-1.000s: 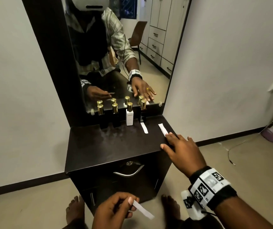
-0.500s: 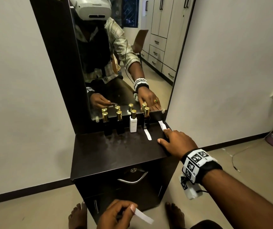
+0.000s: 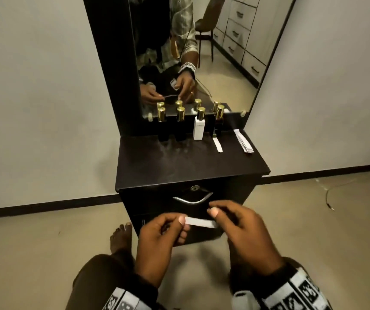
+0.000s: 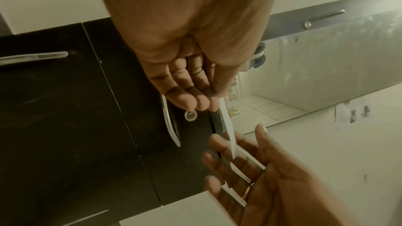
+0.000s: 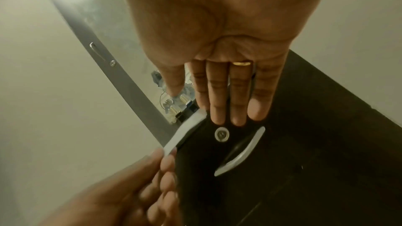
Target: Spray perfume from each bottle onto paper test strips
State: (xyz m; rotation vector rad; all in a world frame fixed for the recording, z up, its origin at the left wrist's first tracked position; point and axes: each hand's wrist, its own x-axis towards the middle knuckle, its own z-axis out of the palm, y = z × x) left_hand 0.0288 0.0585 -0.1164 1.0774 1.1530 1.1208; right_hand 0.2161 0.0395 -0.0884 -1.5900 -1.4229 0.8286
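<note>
Several perfume bottles stand in a row at the back of the dark cabinet top (image 3: 179,166): two black ones with gold caps (image 3: 161,128) (image 3: 180,127), a white one (image 3: 199,128) and a dark one (image 3: 218,124). One paper strip (image 3: 217,145) lies in front of the dark bottle, and a small pile of strips (image 3: 243,143) lies near the right edge. Low in front of the drawer, my left hand (image 3: 179,222) (image 4: 208,104) pinches one end of a white strip (image 3: 198,221) (image 4: 227,126) (image 5: 185,130). My right hand (image 3: 215,213) (image 5: 195,106) touches its other end with straight fingers.
A mirror (image 3: 224,63) rises behind the bottles and reflects them and my hands. The drawer has a curved metal handle (image 3: 193,199) and a keyhole. My bare foot (image 3: 121,238) is on the floor at the left. A cable (image 3: 329,198) lies on the floor at the right.
My right hand has left the strips on the cabinet's right edge and come down to the strip in my left hand. The view has tilted down.
</note>
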